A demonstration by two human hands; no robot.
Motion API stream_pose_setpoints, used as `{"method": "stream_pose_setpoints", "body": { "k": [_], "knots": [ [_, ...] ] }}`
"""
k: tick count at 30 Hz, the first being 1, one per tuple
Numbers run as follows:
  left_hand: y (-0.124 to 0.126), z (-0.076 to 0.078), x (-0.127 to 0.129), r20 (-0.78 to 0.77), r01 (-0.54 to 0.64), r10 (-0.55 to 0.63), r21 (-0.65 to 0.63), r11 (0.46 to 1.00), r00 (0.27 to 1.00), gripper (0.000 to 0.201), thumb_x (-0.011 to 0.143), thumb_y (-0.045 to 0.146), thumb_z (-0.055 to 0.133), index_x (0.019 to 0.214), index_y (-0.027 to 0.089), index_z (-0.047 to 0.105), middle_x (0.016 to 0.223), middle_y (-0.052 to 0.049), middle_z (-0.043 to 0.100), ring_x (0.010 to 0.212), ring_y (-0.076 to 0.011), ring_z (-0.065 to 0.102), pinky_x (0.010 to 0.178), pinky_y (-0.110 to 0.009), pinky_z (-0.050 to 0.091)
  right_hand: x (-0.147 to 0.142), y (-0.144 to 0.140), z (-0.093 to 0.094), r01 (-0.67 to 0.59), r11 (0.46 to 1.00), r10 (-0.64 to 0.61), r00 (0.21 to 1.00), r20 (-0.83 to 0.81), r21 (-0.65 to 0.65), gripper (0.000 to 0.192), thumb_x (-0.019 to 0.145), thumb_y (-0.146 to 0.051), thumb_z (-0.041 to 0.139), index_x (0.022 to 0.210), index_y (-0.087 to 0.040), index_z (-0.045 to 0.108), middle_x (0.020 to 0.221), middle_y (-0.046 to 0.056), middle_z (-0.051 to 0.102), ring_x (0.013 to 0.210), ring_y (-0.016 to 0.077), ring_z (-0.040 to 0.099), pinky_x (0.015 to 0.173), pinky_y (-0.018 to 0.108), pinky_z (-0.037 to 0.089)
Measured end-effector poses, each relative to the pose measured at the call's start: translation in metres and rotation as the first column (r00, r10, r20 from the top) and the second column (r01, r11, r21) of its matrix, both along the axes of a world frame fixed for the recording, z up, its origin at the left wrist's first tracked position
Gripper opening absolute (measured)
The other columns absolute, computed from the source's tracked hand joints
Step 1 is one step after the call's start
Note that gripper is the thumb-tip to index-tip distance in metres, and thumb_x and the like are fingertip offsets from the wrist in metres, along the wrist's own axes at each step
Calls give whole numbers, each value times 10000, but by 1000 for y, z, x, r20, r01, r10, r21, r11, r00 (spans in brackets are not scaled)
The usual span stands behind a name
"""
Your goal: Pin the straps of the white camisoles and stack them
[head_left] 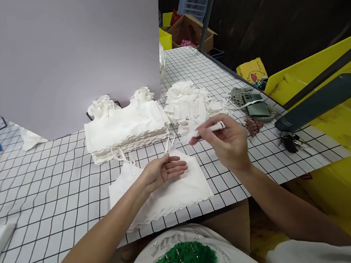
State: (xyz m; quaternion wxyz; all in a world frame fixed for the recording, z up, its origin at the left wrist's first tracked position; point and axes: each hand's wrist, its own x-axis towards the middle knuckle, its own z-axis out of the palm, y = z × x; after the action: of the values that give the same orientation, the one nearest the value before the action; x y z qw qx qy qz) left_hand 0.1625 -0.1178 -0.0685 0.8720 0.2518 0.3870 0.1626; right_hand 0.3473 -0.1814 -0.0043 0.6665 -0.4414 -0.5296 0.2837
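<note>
Left hand [164, 171]: flat, fingers spread, pressing the top [172, 190].
Right hand [227, 140]: pinching a white strip [210, 128].
Stack [124, 129]: just behind the top.

garment: white strappy top [172, 190] is lying flat on the grid table near its front edge, scalloped hem toward the person, straps pointing away.
strip: small white piece [210, 128] is hanging pinched above the table.

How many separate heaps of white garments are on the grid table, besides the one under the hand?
2: a neat folded stack behind the flat garment under the left hand, and a loose pile right of it. Pieces per heap can't be counted.
</note>
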Motion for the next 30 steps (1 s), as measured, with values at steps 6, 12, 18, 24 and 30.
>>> {"method": "stream_pose_setpoints", "body": {
  "k": [6, 12, 18, 24, 30],
  "knots": [
    [-6, -4, 16, 33, -59, 61, -52, 997, 998, 302, 1023, 227, 479, 910, 52, 698, 963, -210, 754, 931, -258, 753, 889, -371, 605, 8, -59, -3, -517, 813, 564, 814, 138, -269, 218, 807, -219, 803, 996, -178, 702, 848, 45, 738, 768, 174, 736, 725, 310, 626],
    [-5, -9, 19, 2, -60, 60, 47, 997, 998, 240, 983, 142, 527, 892, 67, 736, 887, -146, 735, 798, -192, 720, 784, -311, 606, 9, -26, -61, -369, 667, 366, 919, -147, -647, 428, 859, -548, 690, 979, -138, 695, 686, 9, 660, 501, 112, 641, 472, 229, 537],
    [-1, -8, 19, -10, -87, 87, 49, 995, 996, 251, 992, 171, 519, 915, 83, 741, 925, -148, 727, 802, -187, 704, 763, -305, 595, 12, 0, -73, -419, 517, 527, 843, -109, -746, 481, 780, -581, 738, 669, -118, 665, 484, -12, 577, 356, 68, 510, 339, 167, 370],
    [2, -7, 17, -5, -91, 92, 64, 994, 996, 243, 978, 160, 546, 887, 78, 757, 927, -143, 732, 810, -162, 684, 781, -257, 573, 20, 1, -57, -423, 534, 520, 847, -110, -732, 378, 733, -468, 812, 845, -129, 685, 557, -29, 624, 382, 66, 548, 381, 164, 427],
    [5, -14, 18, 59, -45, 37, 140, 989, 998, 192, 953, 213, 625, 924, 74, 754, 835, -116, 710, 697, -133, 635, 734, -247, 569, -1, 17, -78, -560, 436, 494, 803, -334, -704, 454, 631, -524, 862, 680, -139, 625, 449, -65, 522, 325, 60, 445, 364, 214, 476]
  ]
}}
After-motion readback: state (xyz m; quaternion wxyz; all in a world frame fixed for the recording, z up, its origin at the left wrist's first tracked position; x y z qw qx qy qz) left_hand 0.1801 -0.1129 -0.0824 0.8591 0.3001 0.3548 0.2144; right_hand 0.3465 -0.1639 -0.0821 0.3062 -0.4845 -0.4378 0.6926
